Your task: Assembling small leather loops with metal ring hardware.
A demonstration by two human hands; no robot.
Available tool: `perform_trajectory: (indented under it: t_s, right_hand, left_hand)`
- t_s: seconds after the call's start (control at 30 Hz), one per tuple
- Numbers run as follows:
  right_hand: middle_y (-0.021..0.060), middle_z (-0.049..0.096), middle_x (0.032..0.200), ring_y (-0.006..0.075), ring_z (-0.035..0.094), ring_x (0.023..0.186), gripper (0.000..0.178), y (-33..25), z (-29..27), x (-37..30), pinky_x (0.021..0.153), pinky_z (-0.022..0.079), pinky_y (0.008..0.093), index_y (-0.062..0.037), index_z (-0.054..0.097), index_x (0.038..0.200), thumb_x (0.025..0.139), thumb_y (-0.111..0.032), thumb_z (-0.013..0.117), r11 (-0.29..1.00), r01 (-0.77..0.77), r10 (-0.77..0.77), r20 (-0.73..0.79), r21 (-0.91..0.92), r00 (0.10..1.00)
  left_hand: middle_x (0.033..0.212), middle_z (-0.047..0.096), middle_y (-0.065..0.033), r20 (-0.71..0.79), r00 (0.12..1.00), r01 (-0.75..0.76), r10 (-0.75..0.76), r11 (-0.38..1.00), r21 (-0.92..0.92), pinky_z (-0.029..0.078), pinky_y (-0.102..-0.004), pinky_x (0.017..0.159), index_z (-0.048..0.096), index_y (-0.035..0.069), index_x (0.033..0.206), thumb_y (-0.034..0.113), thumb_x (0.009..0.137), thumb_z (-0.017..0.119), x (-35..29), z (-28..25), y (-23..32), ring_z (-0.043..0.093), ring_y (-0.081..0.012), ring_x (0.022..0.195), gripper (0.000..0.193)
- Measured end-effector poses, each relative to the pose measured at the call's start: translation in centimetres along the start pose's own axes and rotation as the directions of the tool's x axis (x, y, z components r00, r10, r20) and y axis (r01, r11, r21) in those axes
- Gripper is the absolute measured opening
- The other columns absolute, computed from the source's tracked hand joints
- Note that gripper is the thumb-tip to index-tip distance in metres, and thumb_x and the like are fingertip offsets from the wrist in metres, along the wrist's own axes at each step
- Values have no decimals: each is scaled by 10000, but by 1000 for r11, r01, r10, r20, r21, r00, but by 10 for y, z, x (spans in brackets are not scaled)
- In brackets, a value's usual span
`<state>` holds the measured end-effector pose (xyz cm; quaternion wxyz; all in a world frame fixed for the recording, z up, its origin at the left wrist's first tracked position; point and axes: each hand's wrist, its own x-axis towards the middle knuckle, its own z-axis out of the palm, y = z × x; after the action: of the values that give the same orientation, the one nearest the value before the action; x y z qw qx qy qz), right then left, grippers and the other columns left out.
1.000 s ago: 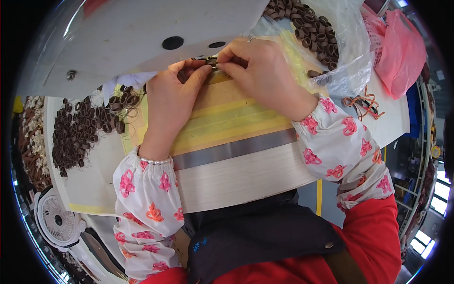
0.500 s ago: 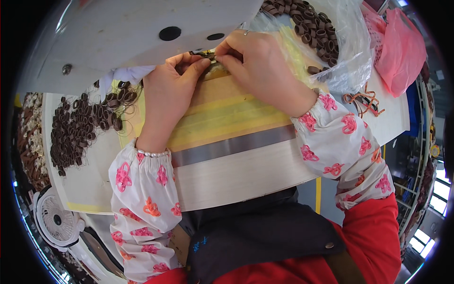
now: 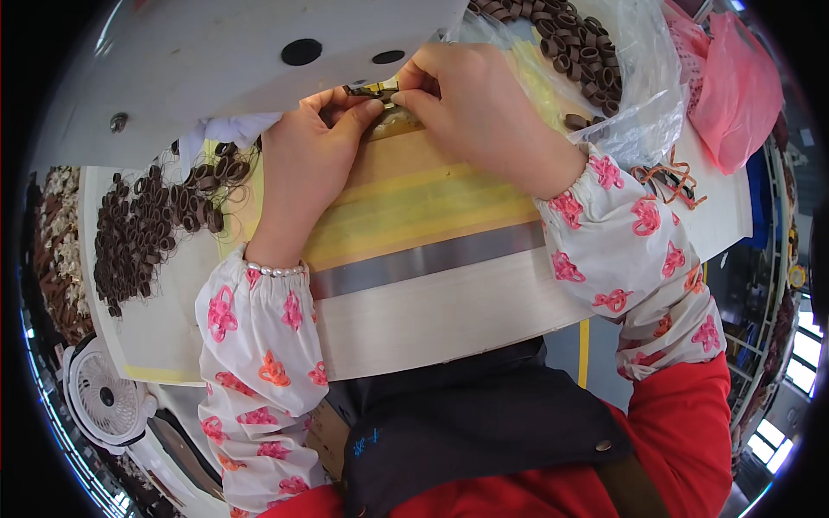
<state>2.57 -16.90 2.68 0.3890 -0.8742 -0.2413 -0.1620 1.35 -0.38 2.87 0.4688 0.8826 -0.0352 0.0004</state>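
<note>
Under the white body of a sewing machine (image 3: 216, 65), both my hands work close together at its lit metal parts (image 3: 380, 90). My left hand (image 3: 315, 151) is closed, thumb pressed toward the bent fingers; whatever it pinches is too small and hidden to name. Thumb and forefinger of my right hand (image 3: 479, 108) are also pinched just right of the metal parts, on something I cannot make out. Left of my left hand lies a heap of small brown loops (image 3: 142, 229) trailing thin threads. More brown loops (image 3: 583, 56) lie beyond my right hand.
A clear plastic bag (image 3: 643, 95) lies around the right-hand loops, with a pink bag (image 3: 734, 95) beside it. Scissors with orange cord wrapping (image 3: 673, 180) rest at the right. Yellow tape and a grey strip (image 3: 432, 255) cross the pale table. A white fan (image 3: 108, 393) stands lower left.
My right fingertips have shifted slightly up, and the gap between the two hands' fingertips is a little wider. The view has also shifted slightly. Both hands stay pinched.
</note>
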Motion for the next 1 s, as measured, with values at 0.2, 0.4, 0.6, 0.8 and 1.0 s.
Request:
perform_trajectory:
  t_s: [0.2,0.4,0.6,0.8,1.0]
  right_hand:
    - [162,581,622,308,581,589,60,0,1,4,541,461,366,19,569,688,677,-35,594,998,37,-36,15,-57,999]
    - [146,596,626,240,584,538,128,-2,3,4,509,450,311,43,593,714,690,-76,633,998,-10,12,32,-60,999]
    - [137,597,621,230,576,526,134,0,1,5,498,445,303,38,592,724,700,-82,647,998,-21,25,59,-64,998]
    - [122,589,605,226,568,514,121,-1,-3,4,484,433,311,23,573,722,704,-75,643,996,-94,94,103,-9,990]
    - [124,586,606,228,565,511,146,3,-2,-2,478,427,311,16,566,725,706,-93,660,997,16,-16,1,-69,1000]
  left_hand:
    - [662,607,12,-9,1000,23,-23,999,38,408,-185,571,635,13,808,233,767,673,1,-3,-1,502,-24,600,227]
    - [606,568,13,-34,999,-6,6,1000,-2,411,-212,545,643,16,795,253,744,660,3,-2,-10,499,-59,544,243]
    - [595,569,10,-57,998,1,0,1000,17,407,-202,542,642,9,799,231,739,667,2,-2,-8,494,-52,536,231]
    - [588,567,13,-41,999,-22,23,1000,14,398,-200,524,636,0,789,230,740,668,-1,-1,1,483,-47,526,237]
    - [589,576,-15,-59,993,-90,102,981,172,410,-244,511,623,5,841,225,768,643,-1,-2,-6,512,-91,507,232]
